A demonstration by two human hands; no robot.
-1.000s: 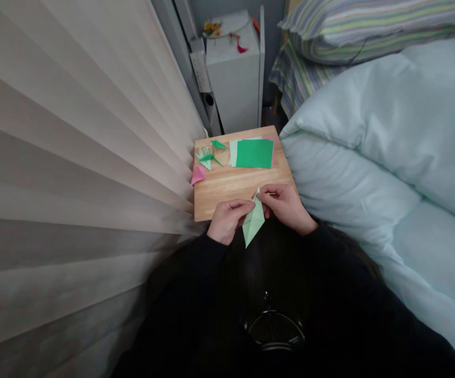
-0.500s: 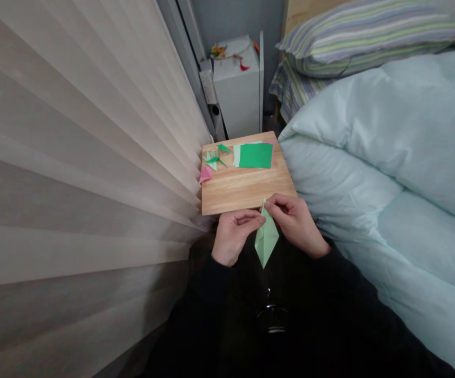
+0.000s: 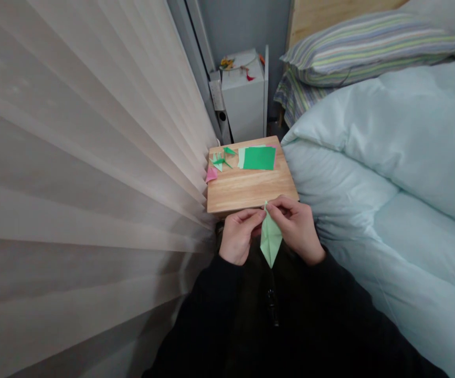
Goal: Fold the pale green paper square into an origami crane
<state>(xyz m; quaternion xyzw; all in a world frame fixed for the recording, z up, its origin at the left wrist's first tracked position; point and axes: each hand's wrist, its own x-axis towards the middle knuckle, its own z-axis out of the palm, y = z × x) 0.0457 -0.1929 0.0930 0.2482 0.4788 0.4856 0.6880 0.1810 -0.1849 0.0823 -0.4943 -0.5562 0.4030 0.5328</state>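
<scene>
A light green sheet of origami paper [image 3: 271,242], folded into a long diamond, hangs between my hands just in front of the small wooden table. My left hand [image 3: 240,235] pinches its upper left edge with thumb and fingertips. Close to the top point, my right hand [image 3: 296,226] grips the other edge, its fingers curled. The diamond's lower point hangs free over my dark clothes. Parts of the upper edges are covered by my fingertips.
On the wooden table [image 3: 246,189] lie a stack of coloured paper [image 3: 259,158], green folded cranes [image 3: 221,160] and a pink folded piece [image 3: 211,174]. A pleated curtain [image 3: 133,157] borders the left; a bed with a pale blue quilt [image 3: 416,157] fills the right. Behind stands a white cabinet [image 3: 243,107].
My left hand has moved up along the paper's edge toward the top point. The diamond has turned slightly, and the whole view has shifted a little.
</scene>
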